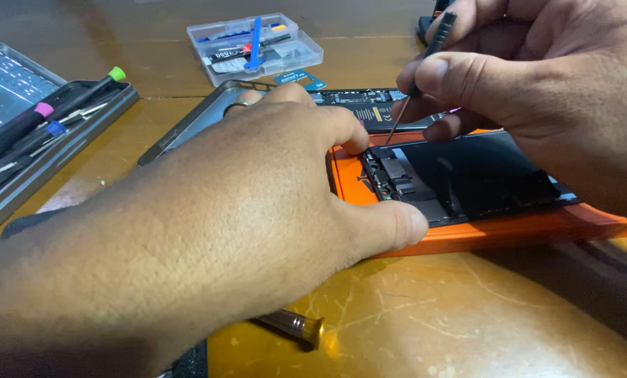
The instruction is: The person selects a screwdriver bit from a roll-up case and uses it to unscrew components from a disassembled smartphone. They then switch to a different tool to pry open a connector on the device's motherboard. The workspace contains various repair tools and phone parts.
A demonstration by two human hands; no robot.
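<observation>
Two hands work over an opened orange-framed phone (467, 231). Left hand (243, 210) curls, pinning its frame; right hand (537, 91) pinches a thin metal-tipped screwdriver (415, 87).

We see a glossy, scratched wooden worktop (425, 322) and a matt orange plastic frame (509, 234). We note a clear plastic box (257, 45).
</observation>
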